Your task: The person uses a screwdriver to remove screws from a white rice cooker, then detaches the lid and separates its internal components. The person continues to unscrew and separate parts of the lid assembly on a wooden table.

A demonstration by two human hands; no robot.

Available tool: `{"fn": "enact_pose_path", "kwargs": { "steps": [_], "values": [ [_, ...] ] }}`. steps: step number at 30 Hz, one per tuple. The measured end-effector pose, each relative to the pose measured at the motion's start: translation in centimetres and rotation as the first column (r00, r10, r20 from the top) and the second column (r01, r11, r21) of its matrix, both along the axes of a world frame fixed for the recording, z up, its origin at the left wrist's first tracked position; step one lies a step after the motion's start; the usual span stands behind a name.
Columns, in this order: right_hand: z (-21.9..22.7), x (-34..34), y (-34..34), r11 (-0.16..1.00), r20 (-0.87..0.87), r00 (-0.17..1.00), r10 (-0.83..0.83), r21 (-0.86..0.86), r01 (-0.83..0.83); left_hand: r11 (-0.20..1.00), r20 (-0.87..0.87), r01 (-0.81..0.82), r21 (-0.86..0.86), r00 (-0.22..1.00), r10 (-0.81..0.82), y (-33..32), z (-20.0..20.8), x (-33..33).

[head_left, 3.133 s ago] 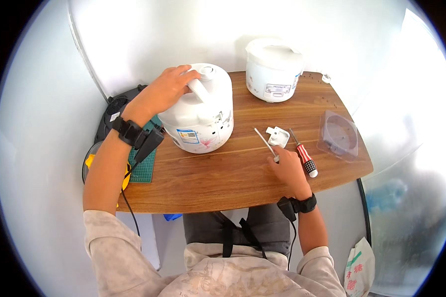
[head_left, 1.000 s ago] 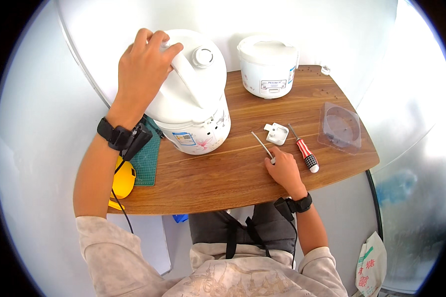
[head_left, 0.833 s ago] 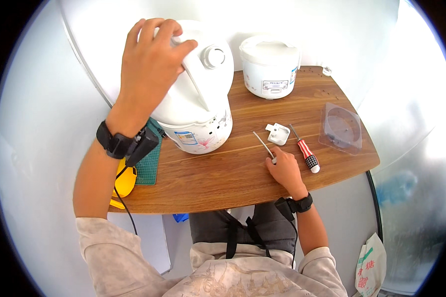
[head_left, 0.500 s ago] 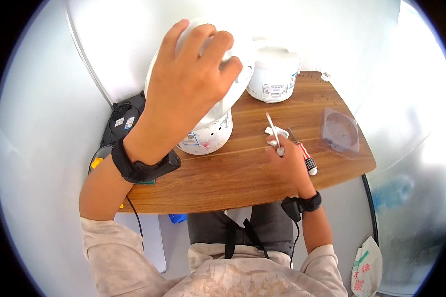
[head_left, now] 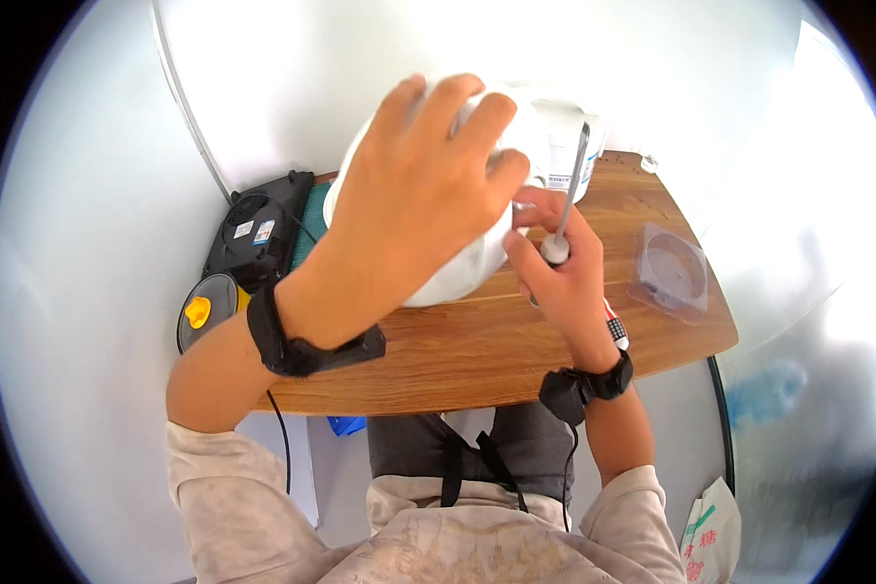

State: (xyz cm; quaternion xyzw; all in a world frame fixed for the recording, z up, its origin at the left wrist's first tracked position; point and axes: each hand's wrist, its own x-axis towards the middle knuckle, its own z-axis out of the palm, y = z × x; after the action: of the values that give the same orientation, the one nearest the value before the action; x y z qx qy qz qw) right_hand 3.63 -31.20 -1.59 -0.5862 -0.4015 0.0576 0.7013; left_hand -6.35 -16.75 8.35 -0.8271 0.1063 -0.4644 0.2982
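Note:
A white rice cooker [head_left: 457, 277] stands before me, tipped toward the right. My left hand [head_left: 423, 200] is closed over its upper part, fingers curled around; what exactly they grip is hidden beneath the hand. My right hand [head_left: 572, 277] holds a screwdriver [head_left: 572, 185] with its metal shaft pointing up. The thumb and fingertips of that hand reach the cooker's right side. Behind the right wrist, a second screwdriver [head_left: 616, 333] with a red, black and white handle lies partly hidden. Another white rice cooker [head_left: 566, 127] stands behind, mostly covered by the first.
On the wooden table [head_left: 428, 365], a clear plastic case [head_left: 674, 268] lies to the right. At the left are a black appliance [head_left: 253, 238], a green mat [head_left: 313, 209] and a round grey object with a yellow knob [head_left: 200, 313]. A white bag [head_left: 715, 535] stands lower right.
My left hand has moved right and slightly down, and the cooker has turned with it. My right hand has risen from the tabletop to the cooker's side, the screwdriver still in it.

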Motion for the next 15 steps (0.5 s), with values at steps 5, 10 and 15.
{"fn": "enact_pose_path", "kwargs": {
  "steps": [5,10,15],
  "values": [
    [-1.9,-1.5,-3.5,0.987,0.092,0.993,0.076,-0.146,-0.062,0.982,-0.122,-0.029,-0.186,0.993,0.006,-0.9,-2.7,-4.3],
    [-4.6,-3.0,-6.3,0.953,0.066,0.989,0.132,-0.285,-0.108,0.817,-0.356,-0.193,-0.544,0.934,-0.016,-0.1,-6.7,-9.5],
    [-7.3,-3.6,-6.9,0.876,-0.051,0.976,0.212,-0.432,-0.213,0.484,-0.483,-0.374,-0.791,0.867,-0.12,1.5,-11.5,-13.5]
  ]
}}
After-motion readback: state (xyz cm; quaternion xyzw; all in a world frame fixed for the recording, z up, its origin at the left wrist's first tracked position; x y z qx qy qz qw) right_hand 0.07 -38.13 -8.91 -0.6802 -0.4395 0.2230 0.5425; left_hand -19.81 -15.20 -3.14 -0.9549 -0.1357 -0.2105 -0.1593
